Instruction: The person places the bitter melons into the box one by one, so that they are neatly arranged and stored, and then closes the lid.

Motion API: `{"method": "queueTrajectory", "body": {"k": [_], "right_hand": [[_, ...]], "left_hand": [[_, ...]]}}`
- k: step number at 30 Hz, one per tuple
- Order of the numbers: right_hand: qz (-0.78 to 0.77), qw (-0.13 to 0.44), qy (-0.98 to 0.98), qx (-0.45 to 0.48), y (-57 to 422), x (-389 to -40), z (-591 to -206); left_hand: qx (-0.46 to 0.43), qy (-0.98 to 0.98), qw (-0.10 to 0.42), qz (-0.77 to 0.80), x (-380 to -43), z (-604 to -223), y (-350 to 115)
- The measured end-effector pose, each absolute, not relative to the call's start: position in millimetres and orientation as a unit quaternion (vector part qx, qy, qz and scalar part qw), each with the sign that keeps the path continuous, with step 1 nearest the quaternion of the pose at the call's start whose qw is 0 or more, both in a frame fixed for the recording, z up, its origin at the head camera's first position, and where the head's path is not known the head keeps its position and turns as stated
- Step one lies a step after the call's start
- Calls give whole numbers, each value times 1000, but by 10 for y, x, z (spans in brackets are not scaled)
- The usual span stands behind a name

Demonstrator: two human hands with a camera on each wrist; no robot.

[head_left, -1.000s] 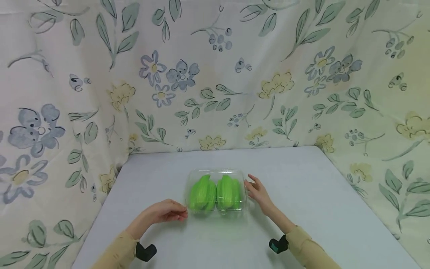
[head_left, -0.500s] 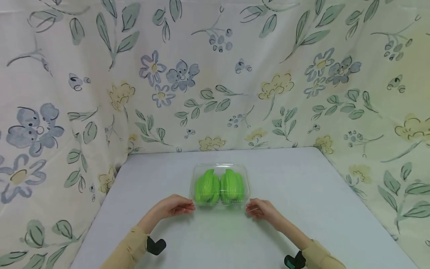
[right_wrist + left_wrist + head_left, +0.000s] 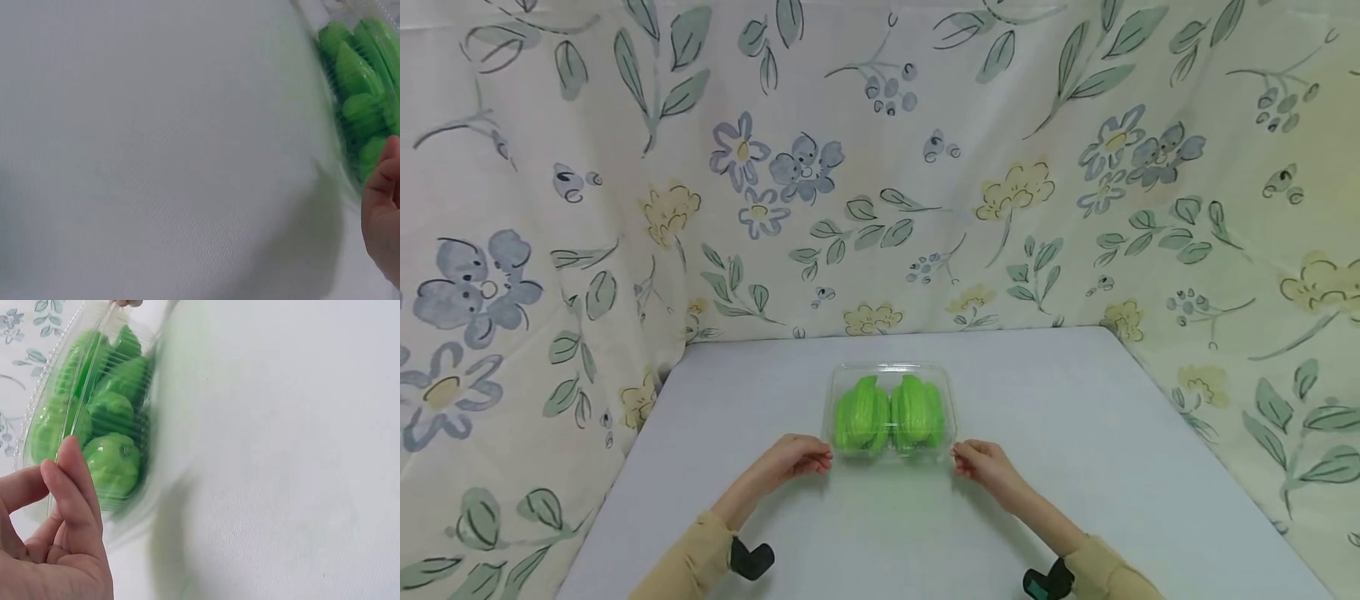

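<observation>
A clear plastic clamshell box [image 3: 893, 366] sits on the table in the middle of the head view. Inside it lie several bright green, ridged fruit-like pieces [image 3: 862, 417], grouped in two clusters. At the box's front left corner, my left hand [image 3: 796, 457] pinches the rim. My right hand [image 3: 989, 468] pinches the opposite front corner. The left wrist view shows thumb and fingertips meeting on the seam between lid and base, close beside a rounded green piece [image 3: 112, 464]. In the right wrist view, the right hand [image 3: 382, 209] is partly cut off by the frame.
The white table [image 3: 895, 542] extends around the box, its far edge meeting a floral curtain [image 3: 880, 192] that also hangs along both sides. Black wrist cameras [image 3: 751, 559] are strapped near both sleeves.
The box has moved slightly away and to the right. My right hand has come from the box's right side to its front right corner; the left hand has followed the front left corner.
</observation>
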State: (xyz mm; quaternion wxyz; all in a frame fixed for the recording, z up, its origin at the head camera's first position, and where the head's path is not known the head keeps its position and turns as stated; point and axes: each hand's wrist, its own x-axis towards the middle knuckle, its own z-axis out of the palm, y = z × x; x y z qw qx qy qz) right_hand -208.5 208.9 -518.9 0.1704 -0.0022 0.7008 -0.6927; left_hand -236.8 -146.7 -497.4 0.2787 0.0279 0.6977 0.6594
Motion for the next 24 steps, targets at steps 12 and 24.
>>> {"method": "queueTrajectory", "body": {"k": [12, 24], "right_hand": [[-721, 137, 678, 39, 1981, -2069, -5244], [-705, 117, 690, 109, 1968, -2044, -5315]], "left_hand": [[-17, 686, 233, 689, -2326, -4999, -1402], [6, 675, 315, 667, -2314, -5092, -1513]]}}
